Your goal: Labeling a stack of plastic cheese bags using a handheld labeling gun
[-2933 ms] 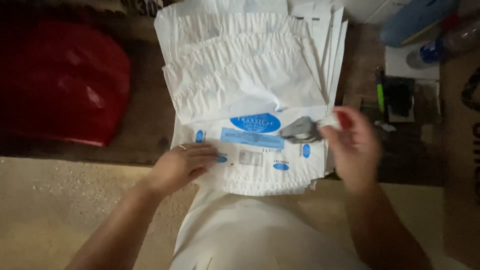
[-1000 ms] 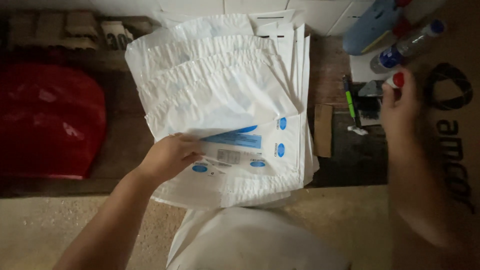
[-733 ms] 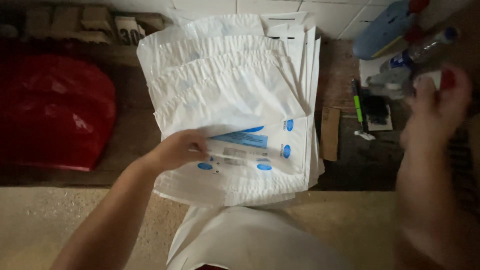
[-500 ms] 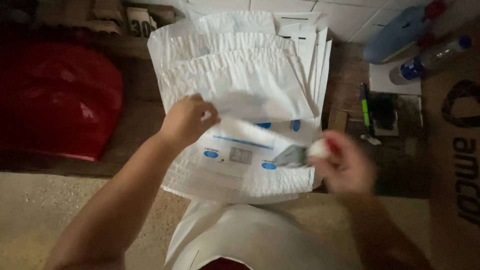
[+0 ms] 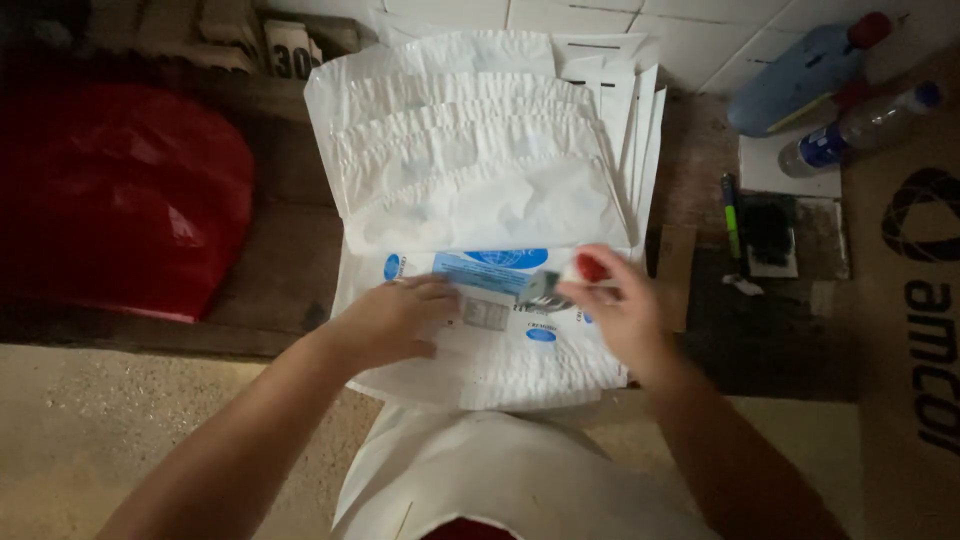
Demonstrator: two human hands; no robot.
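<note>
- My left hand [image 5: 395, 322]: forearm comes in from the lower left, palm down, fingers spread flat and pressing on the top white bag [image 5: 480, 345].
- My right hand [image 5: 618, 312]: forearm comes in from the lower right, fingers curled shut round a small stamp [image 5: 560, 283] with a red cap and a grey base; the base touches the bag's printed face.
- Top white bag: lies on the near end of the stack, just in front of me, with a blue oval mark, a pale blue strip, small blue round marks and a small grey box print.
- Stack of white bags [image 5: 480, 150]: fanned out behind the top one, crinkled edges overlapping, on a dark wooden table [image 5: 270, 250].
- Red plastic bag [image 5: 120, 200]: left of the stack, well apart from my hands.
- Green pen [image 5: 729, 215], black ink pad [image 5: 768, 232]: right of the stack.
- Blue bottle [image 5: 800, 75], clear bottle [image 5: 860, 125]: far right corner, lying tilted.
- Brown cardboard box [image 5: 915, 300]: right edge, dark lettering.
</note>
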